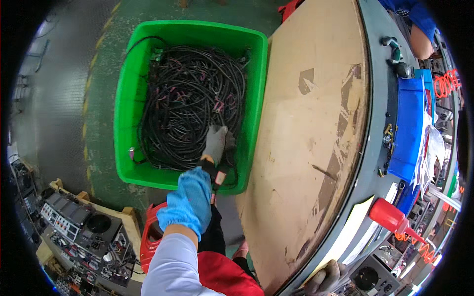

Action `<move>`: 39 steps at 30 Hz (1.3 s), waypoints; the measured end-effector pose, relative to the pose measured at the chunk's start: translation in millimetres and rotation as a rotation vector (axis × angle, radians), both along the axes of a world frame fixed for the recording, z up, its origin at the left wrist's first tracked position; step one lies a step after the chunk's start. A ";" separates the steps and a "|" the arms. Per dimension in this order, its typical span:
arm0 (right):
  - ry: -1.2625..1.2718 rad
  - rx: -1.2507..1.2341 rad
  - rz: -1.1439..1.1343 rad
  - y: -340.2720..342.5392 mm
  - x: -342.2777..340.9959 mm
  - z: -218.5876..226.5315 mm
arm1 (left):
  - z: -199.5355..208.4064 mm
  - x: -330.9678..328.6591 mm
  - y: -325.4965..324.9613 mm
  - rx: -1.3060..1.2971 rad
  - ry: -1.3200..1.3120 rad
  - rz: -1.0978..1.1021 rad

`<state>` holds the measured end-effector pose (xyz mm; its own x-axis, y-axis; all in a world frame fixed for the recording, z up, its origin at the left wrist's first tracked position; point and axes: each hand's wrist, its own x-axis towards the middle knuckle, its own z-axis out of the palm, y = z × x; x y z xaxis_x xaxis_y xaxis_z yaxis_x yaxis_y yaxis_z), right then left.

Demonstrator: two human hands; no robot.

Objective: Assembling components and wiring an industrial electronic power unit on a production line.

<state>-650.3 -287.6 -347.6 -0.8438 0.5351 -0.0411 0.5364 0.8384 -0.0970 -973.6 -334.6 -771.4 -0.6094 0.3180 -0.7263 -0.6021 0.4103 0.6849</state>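
My left hand (216, 142), in a grey glove below a blue oversleeve (186, 201), reaches down into the near right part of a green bin (190, 27). Its fingers are closed round a black cable in the pile; their tips are partly hidden. Coiled black cables (187, 118) with pink and green ends fill the bin. Beside my left wrist lies a cable end with a pinkish-red and black connector (220, 178). My right hand (326, 279), also gloved in grey, rests on the workbench edge at the lower right. Its fingers are loosely bent, with nothing seen in them.
A worn brown board (301, 148) stands right beside the bin, along the workbench. On the bench lie a red squeeze bottle (392, 215), a blue tray (408, 128) and small brass parts. A red stool (149, 241) and equipment (89, 222) stand lower left. Another person's arm (421, 43) shows upper right.
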 end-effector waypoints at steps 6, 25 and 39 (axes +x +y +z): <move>0.116 -0.135 -0.232 -9.0 23.1 -8.9 | 187.6 52.1 -67.2 0.391 -0.240 0.282; -0.028 -1.848 -0.723 -115.1 14.9 77.6 | 460.7 322.4 -234.1 0.454 0.163 -0.657; -0.143 -1.327 -0.353 -143.9 323.7 274.1 | 424.4 106.1 -261.5 0.822 -0.584 0.761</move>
